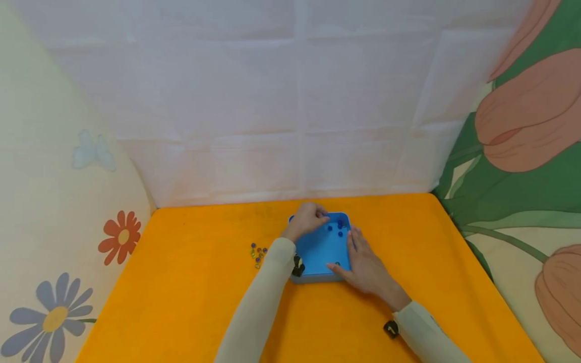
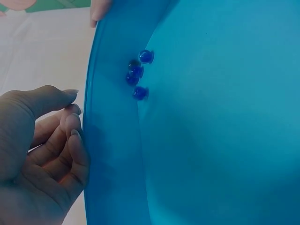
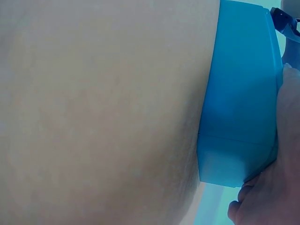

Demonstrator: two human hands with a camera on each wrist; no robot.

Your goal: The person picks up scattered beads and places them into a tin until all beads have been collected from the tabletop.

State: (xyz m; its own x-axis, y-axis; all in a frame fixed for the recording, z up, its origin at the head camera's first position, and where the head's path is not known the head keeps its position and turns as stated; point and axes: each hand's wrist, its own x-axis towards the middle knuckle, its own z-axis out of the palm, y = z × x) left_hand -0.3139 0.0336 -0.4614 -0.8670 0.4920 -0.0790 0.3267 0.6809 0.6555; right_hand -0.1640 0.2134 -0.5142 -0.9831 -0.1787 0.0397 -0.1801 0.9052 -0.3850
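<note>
A blue rectangular box (image 1: 317,252) with raised walls holds several dark blue marbles (image 1: 340,234) near its far right corner. In the left wrist view these blue marbles (image 2: 139,93) lie along the foot of a wall. One greenish marble (image 1: 337,263) lies by the near wall. Above the far left part of the box, my left hand (image 1: 307,222) has loosely curled fingers; no marble shows between thumb and fingertips in the left wrist view. My right hand (image 1: 365,264) rests against the near right corner, fingers extended along the right wall, thumb over the near rim.
Left of the box, partly behind my left sleeve (image 1: 260,302), several blue, yellow and reddish marbles (image 1: 257,254) lie loose on the orange tablecloth (image 1: 181,282). A white cloth (image 1: 227,101) hangs behind the table, with flower-printed cloths (image 1: 522,212) at the sides.
</note>
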